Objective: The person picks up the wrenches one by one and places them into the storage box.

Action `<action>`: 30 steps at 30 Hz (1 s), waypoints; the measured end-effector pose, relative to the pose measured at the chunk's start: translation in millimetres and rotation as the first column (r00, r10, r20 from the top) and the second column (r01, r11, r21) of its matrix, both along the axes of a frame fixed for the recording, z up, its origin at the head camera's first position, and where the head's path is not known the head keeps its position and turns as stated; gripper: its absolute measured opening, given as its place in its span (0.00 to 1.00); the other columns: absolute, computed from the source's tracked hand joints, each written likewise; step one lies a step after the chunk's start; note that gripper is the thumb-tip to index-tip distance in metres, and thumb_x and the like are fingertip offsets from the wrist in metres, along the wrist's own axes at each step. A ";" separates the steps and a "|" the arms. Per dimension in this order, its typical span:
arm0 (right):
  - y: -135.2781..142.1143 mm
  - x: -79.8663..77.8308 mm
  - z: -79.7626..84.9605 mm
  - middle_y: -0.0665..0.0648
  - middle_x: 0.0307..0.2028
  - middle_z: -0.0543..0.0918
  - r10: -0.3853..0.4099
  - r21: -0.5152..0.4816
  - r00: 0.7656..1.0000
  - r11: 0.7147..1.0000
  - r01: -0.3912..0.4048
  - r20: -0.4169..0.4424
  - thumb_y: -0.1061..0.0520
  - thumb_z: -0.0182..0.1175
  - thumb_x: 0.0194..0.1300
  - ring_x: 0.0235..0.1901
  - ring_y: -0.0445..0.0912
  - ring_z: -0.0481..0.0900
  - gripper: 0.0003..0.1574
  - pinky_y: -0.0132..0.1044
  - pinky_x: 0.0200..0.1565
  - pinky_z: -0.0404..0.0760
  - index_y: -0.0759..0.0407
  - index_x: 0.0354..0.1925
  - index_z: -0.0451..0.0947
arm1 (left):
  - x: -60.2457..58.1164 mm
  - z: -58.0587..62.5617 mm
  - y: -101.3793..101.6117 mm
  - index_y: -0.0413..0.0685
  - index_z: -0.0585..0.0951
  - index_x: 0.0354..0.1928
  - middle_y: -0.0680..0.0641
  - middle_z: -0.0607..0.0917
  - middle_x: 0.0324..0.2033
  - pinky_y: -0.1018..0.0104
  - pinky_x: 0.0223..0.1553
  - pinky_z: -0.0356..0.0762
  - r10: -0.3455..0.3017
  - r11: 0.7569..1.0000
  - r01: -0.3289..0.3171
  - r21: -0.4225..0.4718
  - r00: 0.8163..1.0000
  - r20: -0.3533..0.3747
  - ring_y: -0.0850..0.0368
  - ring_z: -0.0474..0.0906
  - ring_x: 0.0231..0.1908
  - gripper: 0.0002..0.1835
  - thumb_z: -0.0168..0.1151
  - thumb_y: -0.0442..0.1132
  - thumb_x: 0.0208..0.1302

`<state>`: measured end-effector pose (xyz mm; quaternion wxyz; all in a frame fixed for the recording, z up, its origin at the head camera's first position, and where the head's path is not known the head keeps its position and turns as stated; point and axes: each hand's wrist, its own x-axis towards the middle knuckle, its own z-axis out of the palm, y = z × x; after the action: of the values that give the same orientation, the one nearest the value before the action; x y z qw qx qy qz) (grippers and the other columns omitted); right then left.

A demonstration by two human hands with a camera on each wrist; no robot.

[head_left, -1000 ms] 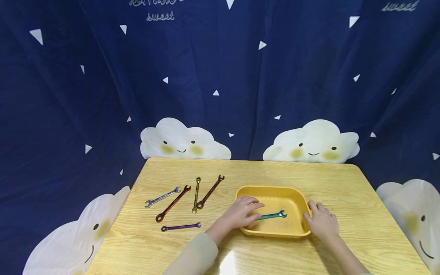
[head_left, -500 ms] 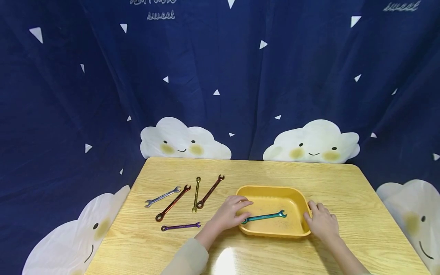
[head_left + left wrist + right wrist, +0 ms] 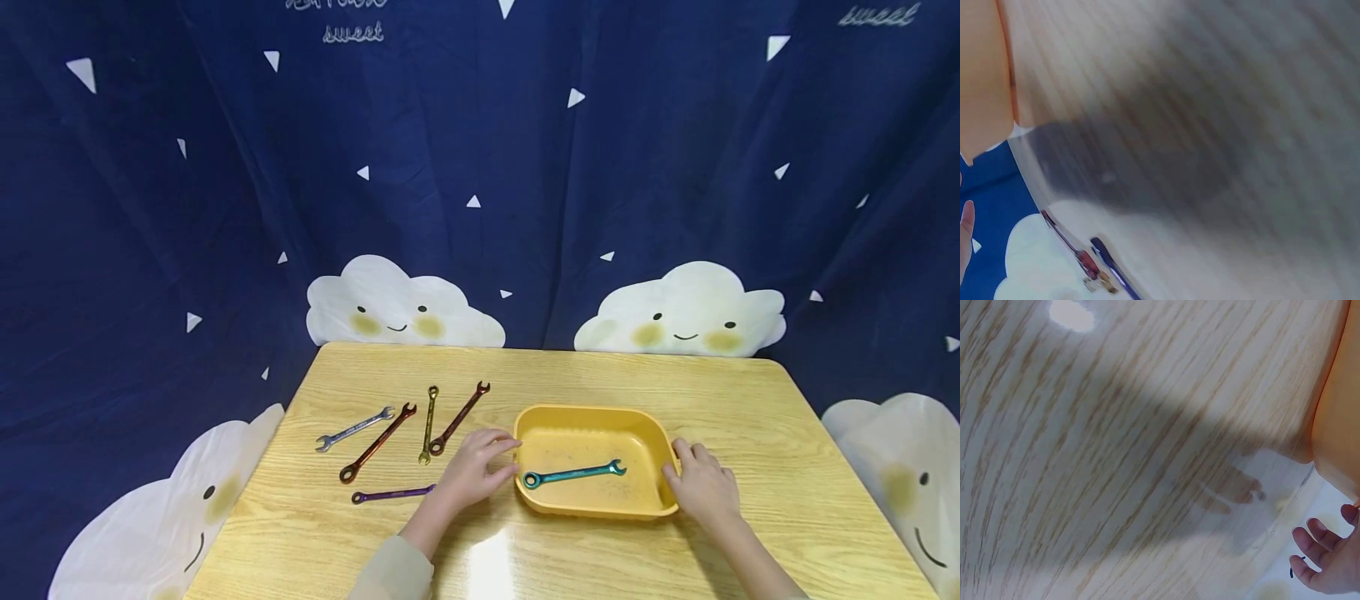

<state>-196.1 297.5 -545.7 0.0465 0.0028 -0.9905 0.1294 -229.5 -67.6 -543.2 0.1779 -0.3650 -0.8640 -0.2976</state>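
Note:
A teal combination wrench (image 3: pixel 574 474) lies inside a yellow plastic tub (image 3: pixel 600 508). At the tub's left rim is my left hand (image 3: pixel 472 469), its fingers spread and holding nothing, fingertips at the rim. My right hand (image 3: pixel 703 481) holds the right rim, thumb over the edge and the other fingers outside. In the right wrist view, the loosely bent fingers of that hand (image 3: pixel 1329 555) show beside the tub's orange-looking wall (image 3: pixel 1341 419). A purple wrench (image 3: pixel 390 495) lies left of my left hand, which hides its right tip.
Left on the wooden table (image 3: pixel 750 400) lie a silver wrench (image 3: pixel 355 429), a red wrench (image 3: pixel 378 442), a yellow-green wrench (image 3: pixel 429 425) and a dark red wrench (image 3: pixel 460 418). A dark blue curtain (image 3: pixel 525 167) with white clouds hangs behind.
My left hand has let go of the teal wrench, leaving it in the tub, and moved left out of the tub to its rim. The right hand has stayed put.

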 end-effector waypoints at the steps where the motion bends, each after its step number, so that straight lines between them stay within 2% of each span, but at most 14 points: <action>1: 0.3 0.0 -0.1 0.68 0.45 0.70 0.000 -0.002 1.000 1.000 0.000 0.003 0.48 0.46 0.66 0.42 0.65 0.71 0.22 0.58 0.34 0.66 0.60 0.51 0.63 | 0.5 -1.1 -2.5 0.48 0.80 0.48 0.48 0.79 0.45 0.54 0.54 0.65 0.006 1.000 -0.006 0.004 1.000 0.010 0.54 0.73 0.50 0.19 0.65 0.43 0.53; 6: 1.1 0.6 0.0 0.68 0.45 0.70 -0.001 -0.009 1.000 1.000 0.001 0.017 0.48 0.45 0.66 0.43 0.65 0.70 0.22 0.58 0.34 0.65 0.60 0.52 0.63 | 3.6 -2.6 -13.3 0.47 0.80 0.47 0.47 0.79 0.46 0.54 0.53 0.67 0.037 0.999 -0.038 0.026 0.998 0.041 0.52 0.72 0.50 0.18 0.66 0.42 0.53; 15: 0.5 -0.4 -2.0 0.68 0.45 0.70 0.001 -0.003 1.000 1.000 -0.001 -0.003 0.48 0.45 0.66 0.41 0.65 0.71 0.21 0.58 0.33 0.66 0.59 0.51 0.63 | 6.1 -4.6 -33.1 0.48 0.81 0.45 0.49 0.80 0.43 0.49 0.51 0.66 0.100 0.993 -0.102 0.063 0.994 0.041 0.51 0.74 0.48 0.18 0.69 0.41 0.48; 26: 1.2 -0.9 -2.6 0.67 0.44 0.71 0.003 0.000 1.000 1.000 -0.003 -0.026 0.48 0.46 0.65 0.40 0.64 0.71 0.21 0.58 0.32 0.66 0.60 0.50 0.64 | 14.3 -11.4 -55.4 0.49 0.80 0.47 0.47 0.80 0.45 0.46 0.53 0.64 0.163 0.983 -0.175 0.057 0.972 0.169 0.48 0.73 0.50 0.19 0.68 0.43 0.50; 30: 0.7 -0.6 -2.1 0.67 0.44 0.71 0.003 -0.003 1.000 1.000 -0.004 -0.028 0.48 0.47 0.65 0.40 0.64 0.71 0.21 0.58 0.32 0.66 0.60 0.50 0.64 | 17.1 -17.1 -64.7 0.47 0.80 0.46 0.46 0.80 0.45 0.45 0.53 0.64 0.183 0.979 -0.196 0.061 0.966 0.181 0.46 0.73 0.49 0.20 0.69 0.41 0.49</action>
<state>-196.7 298.2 -547.8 0.0603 0.0063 -0.9895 0.1311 -212.3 -132.3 -560.3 0.1437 -0.2460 -0.8948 -0.3438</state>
